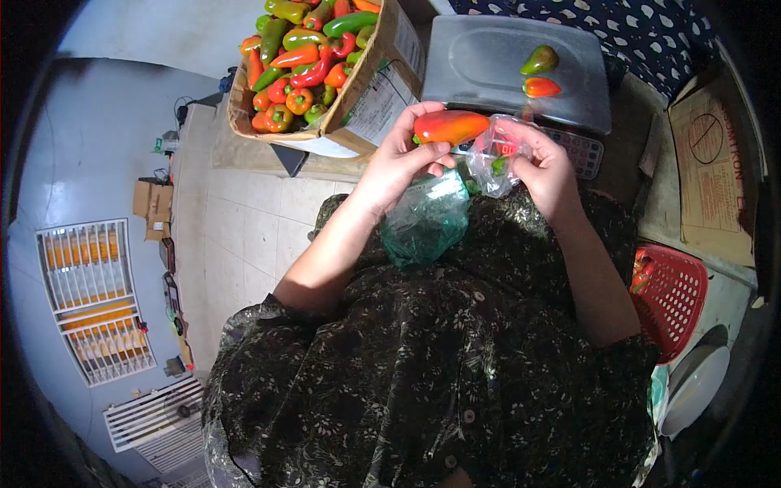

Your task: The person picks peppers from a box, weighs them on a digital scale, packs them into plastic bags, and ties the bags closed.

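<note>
My left hand (404, 153) pinches a red-orange pepper (450, 128) between thumb and fingers, its stem end toward my palm. The pepper's tip is at the mouth of a clear plastic bag (490, 159), which my right hand (543, 167) grips by its side. Something with a green stem shows through the bag; the rest of its contents is hard to make out. Below my hands a greenish transparent plastic bag (427, 224) rests on my lap. Just beyond is a weighing scale (488, 69) with a green pepper (540, 59) and an orange-red pepper (542, 87) on its metal platform.
A cardboard box (370, 102) full of red, orange and green peppers stands at the upper left. To the right are a red plastic basket (687, 297) with some peppers inside, a white dish (695, 390) and a printed carton (716, 167). Patterned dark cloth (634, 32) lies behind the scale.
</note>
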`<state>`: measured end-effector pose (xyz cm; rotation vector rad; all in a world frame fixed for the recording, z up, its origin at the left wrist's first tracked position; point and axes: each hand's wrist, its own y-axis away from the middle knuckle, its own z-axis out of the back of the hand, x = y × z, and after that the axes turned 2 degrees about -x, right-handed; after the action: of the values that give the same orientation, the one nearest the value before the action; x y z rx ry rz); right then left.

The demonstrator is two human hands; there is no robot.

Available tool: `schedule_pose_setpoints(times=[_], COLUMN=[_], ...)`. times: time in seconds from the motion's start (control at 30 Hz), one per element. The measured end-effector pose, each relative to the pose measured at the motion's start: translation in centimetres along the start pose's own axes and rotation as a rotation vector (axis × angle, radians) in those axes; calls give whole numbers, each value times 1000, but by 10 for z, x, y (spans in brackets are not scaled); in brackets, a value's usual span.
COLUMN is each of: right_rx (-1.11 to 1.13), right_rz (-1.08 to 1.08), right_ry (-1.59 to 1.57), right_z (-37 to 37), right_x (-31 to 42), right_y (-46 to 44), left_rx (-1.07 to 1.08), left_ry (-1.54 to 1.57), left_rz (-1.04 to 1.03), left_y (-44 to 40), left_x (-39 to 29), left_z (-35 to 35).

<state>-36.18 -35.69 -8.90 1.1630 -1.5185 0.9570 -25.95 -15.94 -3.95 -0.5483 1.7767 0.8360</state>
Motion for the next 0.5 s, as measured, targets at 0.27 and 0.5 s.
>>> schedule_pose_setpoints(times=[0.27, 0.5], right_rx=[76, 253], right_rz=[333, 461], right_ry=[470, 619], right_z=[-12, -52], right_x=[5, 0], right_y=[7, 39], left_rx=[160, 106], left_ry=[-390, 498], left_rz=[-217, 252], left_y=[6, 15], left_x=[15, 56], left_z=[-18, -23])
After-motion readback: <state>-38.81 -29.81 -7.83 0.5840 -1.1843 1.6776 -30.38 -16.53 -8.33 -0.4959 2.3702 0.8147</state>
